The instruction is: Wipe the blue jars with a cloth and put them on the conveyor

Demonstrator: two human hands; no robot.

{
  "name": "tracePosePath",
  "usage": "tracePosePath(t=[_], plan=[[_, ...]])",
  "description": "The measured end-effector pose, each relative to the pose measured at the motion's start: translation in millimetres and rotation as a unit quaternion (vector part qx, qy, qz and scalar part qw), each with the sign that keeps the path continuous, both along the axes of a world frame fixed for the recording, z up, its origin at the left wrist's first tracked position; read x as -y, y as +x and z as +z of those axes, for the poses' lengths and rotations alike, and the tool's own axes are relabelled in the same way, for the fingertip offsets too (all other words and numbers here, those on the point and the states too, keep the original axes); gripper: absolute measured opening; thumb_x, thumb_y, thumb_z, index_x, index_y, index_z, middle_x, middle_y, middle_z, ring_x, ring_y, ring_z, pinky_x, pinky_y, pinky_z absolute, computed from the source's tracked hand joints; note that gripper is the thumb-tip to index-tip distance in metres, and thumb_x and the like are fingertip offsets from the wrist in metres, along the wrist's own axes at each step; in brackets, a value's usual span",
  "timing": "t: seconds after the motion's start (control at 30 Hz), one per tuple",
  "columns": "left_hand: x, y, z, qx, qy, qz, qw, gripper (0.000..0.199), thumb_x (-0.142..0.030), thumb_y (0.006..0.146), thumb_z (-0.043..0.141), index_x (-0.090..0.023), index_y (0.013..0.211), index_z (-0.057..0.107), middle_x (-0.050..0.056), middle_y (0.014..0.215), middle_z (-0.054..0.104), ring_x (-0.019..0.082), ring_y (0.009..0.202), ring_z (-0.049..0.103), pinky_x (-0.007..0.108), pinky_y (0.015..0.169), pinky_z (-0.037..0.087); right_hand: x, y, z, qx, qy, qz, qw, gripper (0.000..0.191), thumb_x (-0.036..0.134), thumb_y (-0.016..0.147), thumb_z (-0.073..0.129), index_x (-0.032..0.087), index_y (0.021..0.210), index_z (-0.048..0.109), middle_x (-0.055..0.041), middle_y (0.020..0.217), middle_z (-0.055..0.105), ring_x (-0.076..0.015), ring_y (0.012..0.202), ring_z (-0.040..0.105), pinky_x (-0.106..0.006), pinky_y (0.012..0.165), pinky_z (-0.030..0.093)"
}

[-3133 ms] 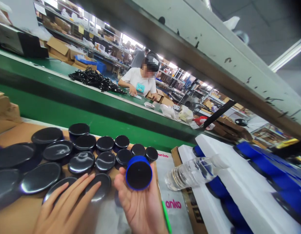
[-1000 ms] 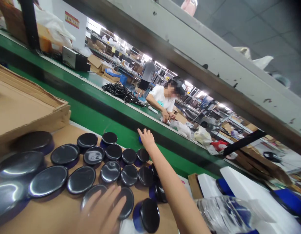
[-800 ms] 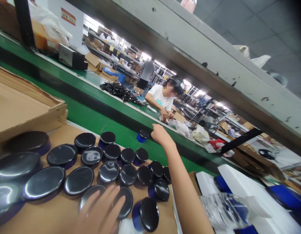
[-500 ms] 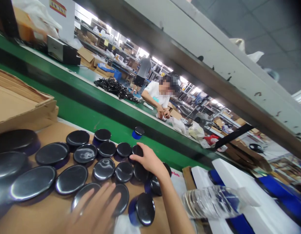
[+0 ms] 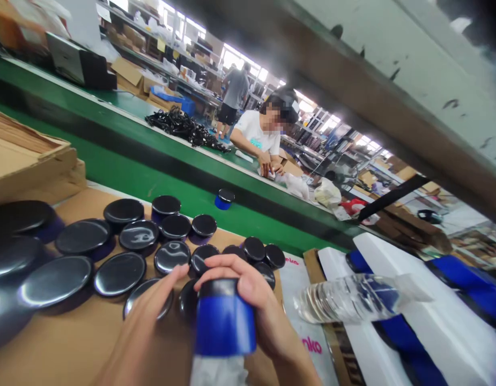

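"Where's that blue cylinder (image 5: 226, 326)?"

"Above the tabletop (image 5: 76, 338), well in from its far edge; the right hand (image 5: 266, 305) pinches its black end (image 5: 217, 287), the left hand (image 5: 141, 321) stretches out beside it, holding nothing."

"Risky?"

"If that grip slips, it could drop and knock the black-topped cylinders (image 5: 172, 257) behind."

Right hand (image 5: 259, 295) grips blue jar (image 5: 226, 324), black lid up, white material (image 5: 219, 371) under it. Left hand (image 5: 141, 316) at jar's 9 o'clock, fingers extended, contact unclear. Black-lidded jars (image 5: 119, 273) in rows on cardboard, 10 to 12 o'clock. Lone jar (image 5: 224, 200) on green surface, 12 o'clock; person in white shirt (image 5: 259, 134) beyond. Clear bottle (image 5: 344, 300) on its side, 3 o'clock.
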State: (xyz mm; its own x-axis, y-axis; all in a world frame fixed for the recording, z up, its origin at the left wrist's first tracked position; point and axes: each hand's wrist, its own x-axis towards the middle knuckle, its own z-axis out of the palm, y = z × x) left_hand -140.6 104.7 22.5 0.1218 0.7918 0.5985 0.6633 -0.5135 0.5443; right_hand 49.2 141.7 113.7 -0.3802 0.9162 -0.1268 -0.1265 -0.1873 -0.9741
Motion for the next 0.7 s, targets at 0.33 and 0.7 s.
tracePosePath(t=[0.33, 0.7], plan=[[-2.9, 5.0, 20.1, 0.085, -0.013, -0.093, 0.992, 0.036, -0.018, 0.099, 0.044, -0.03, 0.129, 0.059, 0.002, 0.123, 0.075, 0.019, 0.115, 0.074, 0.028, 0.099, 0.064, 44.6, -4.9, -11.2, 0.086, 0.052, -0.136, 0.986, 0.057, 0.085, 0.088, 0.054, 0.046, 0.125, 0.075, 0.0021, 0.132, 0.071, -0.024, 0.13, 0.061, -0.037, 0.113, 0.042], [1.9, -8.6, 7.3, 0.084, -0.001, -0.13, 0.988, 0.051, -0.052, 0.111, 0.02, -0.042, 0.15, 0.05, -0.005, 0.138, 0.067, 0.016, 0.129, 0.062, 0.021, 0.107, 0.057, 55.4, -17.2, -1.4, -0.125, -0.076, -0.128, 0.981, 0.037, 0.053, 0.085, 0.085, 0.048, 0.12, 0.076, 0.0086, 0.137, 0.074, -0.0185, 0.132, 0.068, -0.032, 0.116, 0.051]])
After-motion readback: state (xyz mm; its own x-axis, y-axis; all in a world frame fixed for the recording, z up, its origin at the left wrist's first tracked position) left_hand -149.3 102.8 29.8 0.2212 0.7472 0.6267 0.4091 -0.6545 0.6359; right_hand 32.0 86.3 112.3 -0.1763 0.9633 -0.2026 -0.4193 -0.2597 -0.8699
